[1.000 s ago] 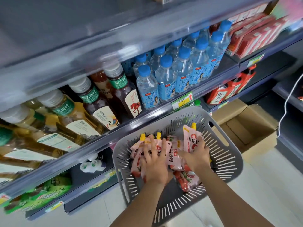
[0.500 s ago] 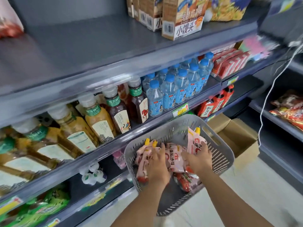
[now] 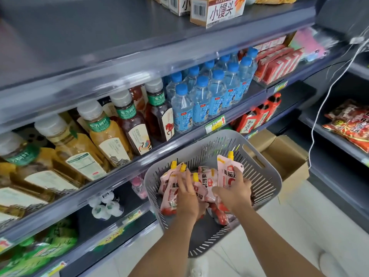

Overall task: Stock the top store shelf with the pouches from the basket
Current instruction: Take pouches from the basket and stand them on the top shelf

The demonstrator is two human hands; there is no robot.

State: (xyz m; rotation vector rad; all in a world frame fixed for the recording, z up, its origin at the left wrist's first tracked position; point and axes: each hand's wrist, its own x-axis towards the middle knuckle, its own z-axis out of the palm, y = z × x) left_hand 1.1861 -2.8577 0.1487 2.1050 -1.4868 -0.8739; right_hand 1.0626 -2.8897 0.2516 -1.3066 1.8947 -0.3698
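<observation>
The left grip (image 3: 186, 198) lies over the pouches (image 3: 169, 188) in the basket (image 3: 265, 170), so whether its fingers close on any is hidden. The right grip (image 3: 233, 193) covers the lower half of the pouch (image 3: 226, 172) it holds upright. The boxes (image 3: 217, 11) on the top shelf are cut off by the upper edge and the snack bags (image 3: 351, 124) by the right edge, while the tea bottles (image 3: 65, 148) and green packs (image 3: 46, 248) at far left are smeared with blur, and the print on the price tags (image 3: 215, 123) is too small to read.
</observation>
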